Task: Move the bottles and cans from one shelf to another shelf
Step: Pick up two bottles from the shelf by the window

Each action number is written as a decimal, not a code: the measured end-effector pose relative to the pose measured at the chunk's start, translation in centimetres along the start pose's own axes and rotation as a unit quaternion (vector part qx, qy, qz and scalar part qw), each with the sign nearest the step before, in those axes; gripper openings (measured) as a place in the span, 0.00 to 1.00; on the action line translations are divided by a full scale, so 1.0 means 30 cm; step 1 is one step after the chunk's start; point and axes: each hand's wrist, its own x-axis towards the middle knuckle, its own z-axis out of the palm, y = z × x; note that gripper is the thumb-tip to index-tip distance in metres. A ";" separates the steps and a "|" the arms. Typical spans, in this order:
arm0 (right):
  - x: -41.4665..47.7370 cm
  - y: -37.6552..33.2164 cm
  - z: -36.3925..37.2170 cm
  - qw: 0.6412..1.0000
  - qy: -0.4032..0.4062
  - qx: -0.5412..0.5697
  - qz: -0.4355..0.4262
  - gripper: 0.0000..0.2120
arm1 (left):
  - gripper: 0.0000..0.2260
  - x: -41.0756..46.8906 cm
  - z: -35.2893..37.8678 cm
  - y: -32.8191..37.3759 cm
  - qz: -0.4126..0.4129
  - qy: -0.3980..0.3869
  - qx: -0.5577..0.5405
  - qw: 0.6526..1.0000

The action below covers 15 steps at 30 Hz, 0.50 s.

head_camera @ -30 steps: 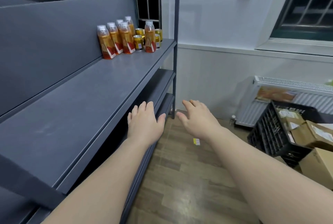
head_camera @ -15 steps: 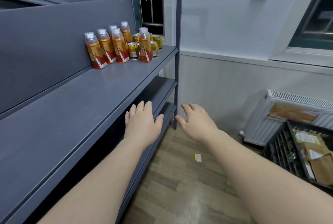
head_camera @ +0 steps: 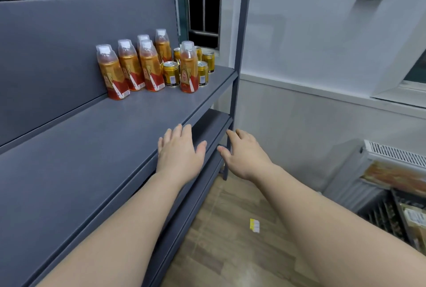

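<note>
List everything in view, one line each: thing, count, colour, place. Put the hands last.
bottles: six, orange drink with clear caps and red labels, upright at the far end of the shelf
cans: at least five, gold, among and behind the bottles
shelf: one, dark grey, otherwise bare up to the near end
lower shelf: one, dark grey, directly beneath
window: one, dark with bars, behind the rack
radiator: one, white, against the right wall
crate: one, black, at the right edge
scrap: one, yellow and white, on the floor
left hand: open, holding nothing, at the shelf's front edge
right hand: open, holding nothing, near the rack's corner post
</note>
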 end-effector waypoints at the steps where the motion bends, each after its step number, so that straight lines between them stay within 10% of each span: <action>1: 0.045 -0.005 -0.011 1.000 0.000 -0.004 0.000 0.31 | 0.29 0.042 -0.001 -0.006 0.000 0.002 0.001 1.000; 15: 0.538 -0.035 -0.050 0.999 0.016 0.002 -0.040 0.31 | 0.29 0.497 0.004 -0.101 -0.052 0.013 0.008 0.999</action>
